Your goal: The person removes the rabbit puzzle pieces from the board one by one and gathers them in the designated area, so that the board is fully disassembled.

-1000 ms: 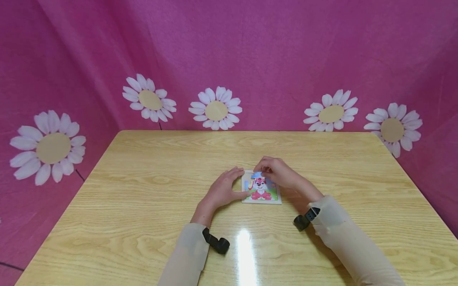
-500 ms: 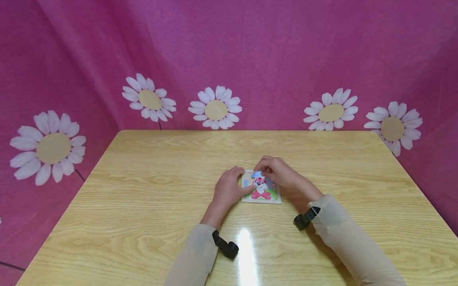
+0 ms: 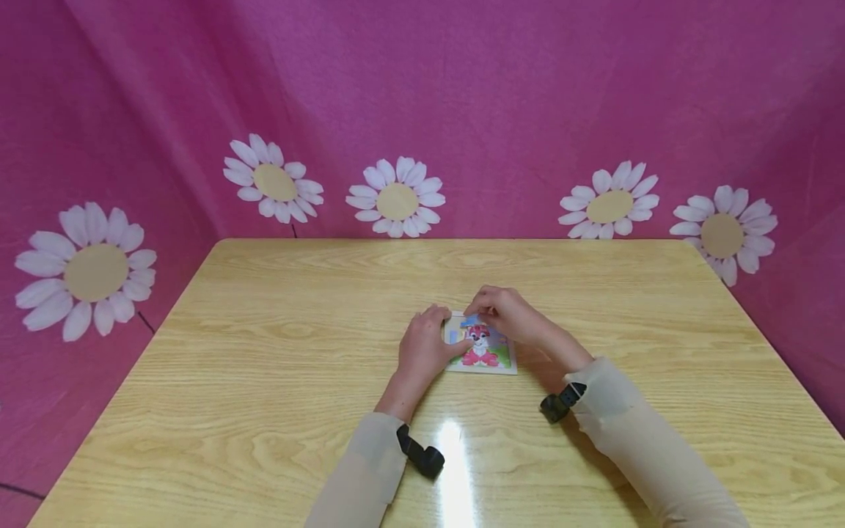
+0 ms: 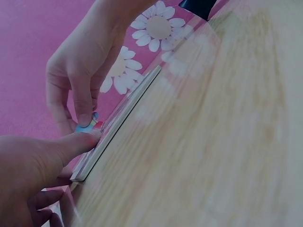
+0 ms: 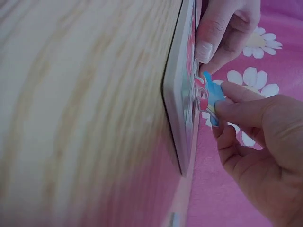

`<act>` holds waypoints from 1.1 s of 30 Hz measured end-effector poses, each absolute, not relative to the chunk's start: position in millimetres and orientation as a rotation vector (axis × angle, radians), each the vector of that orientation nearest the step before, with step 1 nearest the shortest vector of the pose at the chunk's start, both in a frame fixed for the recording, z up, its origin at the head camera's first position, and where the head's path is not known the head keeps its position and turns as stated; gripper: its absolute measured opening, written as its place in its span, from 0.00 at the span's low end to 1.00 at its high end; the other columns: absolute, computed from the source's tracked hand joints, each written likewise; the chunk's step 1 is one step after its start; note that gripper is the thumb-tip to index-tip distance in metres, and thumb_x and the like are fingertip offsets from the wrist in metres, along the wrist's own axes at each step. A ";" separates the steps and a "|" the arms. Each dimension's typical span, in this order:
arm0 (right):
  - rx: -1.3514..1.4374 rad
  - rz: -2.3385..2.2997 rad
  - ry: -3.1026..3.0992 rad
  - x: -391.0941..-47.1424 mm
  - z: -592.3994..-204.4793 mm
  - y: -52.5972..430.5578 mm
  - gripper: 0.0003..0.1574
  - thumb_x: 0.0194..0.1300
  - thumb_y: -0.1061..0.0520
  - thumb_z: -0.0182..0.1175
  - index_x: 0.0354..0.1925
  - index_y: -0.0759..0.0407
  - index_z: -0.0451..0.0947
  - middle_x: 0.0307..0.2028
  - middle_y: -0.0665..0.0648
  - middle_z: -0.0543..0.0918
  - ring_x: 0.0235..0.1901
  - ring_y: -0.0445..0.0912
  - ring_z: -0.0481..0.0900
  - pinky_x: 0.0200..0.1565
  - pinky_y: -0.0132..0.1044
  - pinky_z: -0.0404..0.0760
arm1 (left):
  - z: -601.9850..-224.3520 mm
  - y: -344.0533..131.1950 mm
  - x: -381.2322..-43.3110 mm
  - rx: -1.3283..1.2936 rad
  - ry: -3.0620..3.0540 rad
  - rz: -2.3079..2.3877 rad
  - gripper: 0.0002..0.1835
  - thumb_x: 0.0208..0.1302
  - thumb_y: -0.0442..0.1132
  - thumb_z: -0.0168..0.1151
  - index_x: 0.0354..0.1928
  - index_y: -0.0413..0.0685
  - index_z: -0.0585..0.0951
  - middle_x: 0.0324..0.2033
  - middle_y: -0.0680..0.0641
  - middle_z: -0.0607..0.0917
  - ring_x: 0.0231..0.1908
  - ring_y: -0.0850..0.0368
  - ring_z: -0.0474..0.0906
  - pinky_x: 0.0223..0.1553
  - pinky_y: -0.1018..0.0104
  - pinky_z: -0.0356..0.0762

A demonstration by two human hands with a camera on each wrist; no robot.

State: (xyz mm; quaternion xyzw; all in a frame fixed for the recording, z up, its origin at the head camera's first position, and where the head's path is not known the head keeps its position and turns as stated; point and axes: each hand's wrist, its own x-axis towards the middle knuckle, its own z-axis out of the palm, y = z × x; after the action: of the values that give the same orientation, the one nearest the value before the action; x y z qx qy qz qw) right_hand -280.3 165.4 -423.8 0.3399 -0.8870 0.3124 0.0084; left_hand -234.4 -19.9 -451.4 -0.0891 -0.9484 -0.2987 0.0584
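Note:
A small square jigsaw puzzle in a pale frame lies flat on the table, with a pink and white cartoon animal on it. My right hand pinches a mostly blue puzzle piece between thumb and fingers at the puzzle's far edge. In the right wrist view this piece stands tilted up from the board. My left hand lies at the puzzle's left side, its straight thumb pressing on the picture and its fingers by the far left corner. Part of the picture is hidden under the hands.
The wooden table spreads out around the puzzle. Behind it hangs a pink cloth with white daisies. Black wrist cameras sit on both sleeves, the left one close above the tabletop.
My left hand has shifted right, its thumb sliding from the puzzle's lower left toward the middle of the picture. My right hand keeps its pinch on the piece and has moved slightly left.

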 end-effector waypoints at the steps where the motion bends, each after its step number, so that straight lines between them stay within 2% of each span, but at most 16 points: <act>1: 1.043 0.994 -2.781 -280.2 -424.4 166.0 0.14 0.61 0.74 0.59 0.40 0.63 0.86 0.38 0.60 0.85 0.37 0.47 0.81 0.38 0.33 0.82 | -451.2 -19.7 -234.4 -0.267 -2.877 -0.904 0.32 0.52 0.58 0.73 0.54 0.46 0.79 0.57 0.48 0.81 0.56 0.49 0.78 0.56 0.56 0.80; 10: 0.840 1.234 -2.810 -275.6 -428.8 176.3 0.14 0.65 0.72 0.56 0.42 0.62 0.86 0.40 0.60 0.85 0.41 0.47 0.79 0.41 0.27 0.77 | -452.0 -18.0 -234.2 -0.252 -2.887 -0.900 0.33 0.51 0.57 0.74 0.54 0.46 0.79 0.56 0.49 0.81 0.53 0.49 0.78 0.53 0.57 0.80; 20: 0.832 1.187 -2.770 -273.9 -429.7 194.7 0.13 0.66 0.71 0.57 0.41 0.62 0.86 0.40 0.59 0.86 0.41 0.47 0.80 0.42 0.26 0.78 | -450.5 -17.1 -234.4 -0.220 -2.916 -0.898 0.34 0.52 0.58 0.73 0.57 0.47 0.78 0.58 0.49 0.80 0.56 0.49 0.77 0.56 0.57 0.79; 24: 0.826 1.172 -2.752 -272.4 -429.5 202.2 0.12 0.64 0.71 0.58 0.41 0.62 0.86 0.39 0.60 0.86 0.39 0.47 0.79 0.41 0.26 0.78 | -451.0 -17.3 -234.7 -0.212 -2.918 -0.904 0.35 0.53 0.58 0.72 0.58 0.47 0.78 0.59 0.49 0.80 0.57 0.49 0.77 0.58 0.57 0.78; 33: 0.735 1.162 -2.797 -268.0 -430.2 220.6 0.12 0.65 0.70 0.59 0.42 0.61 0.86 0.39 0.59 0.85 0.35 0.42 0.75 0.34 0.25 0.76 | -450.6 -17.0 -234.1 -0.210 -2.908 -0.944 0.34 0.53 0.57 0.73 0.58 0.46 0.78 0.59 0.48 0.80 0.57 0.50 0.77 0.59 0.56 0.78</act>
State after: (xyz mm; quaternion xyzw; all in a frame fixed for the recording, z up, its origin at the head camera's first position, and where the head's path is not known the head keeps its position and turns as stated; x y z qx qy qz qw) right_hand -268.0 220.6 -430.2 0.2358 -0.8974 0.3728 0.0126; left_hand -234.1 -17.0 -450.6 -0.0683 -0.9483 -0.3077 0.0383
